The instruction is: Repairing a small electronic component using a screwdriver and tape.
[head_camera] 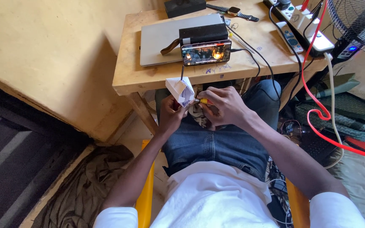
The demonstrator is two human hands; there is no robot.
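Hands meet just above centre of the frame, over your lap in blue jeans point(216, 143). Your left hand point(170, 115) has its fingers curled tight around the lower part of a folded white paper piece point(181, 90), which stands tilted just below the wooden table point(127, 71) edge. Your right hand point(224, 105) pinches a small yellow-handled tool point(202, 101) between closed fingertips, its tip touching the paper. Dark cloth point(197, 114) lies bunched under both hands. On the table in the upper middle, a phone point(206, 52) with a lit screen leans against a black box point(202, 33) that rests on a closed grey laptop point(161, 38); a power strip point(305, 25) sits at upper right
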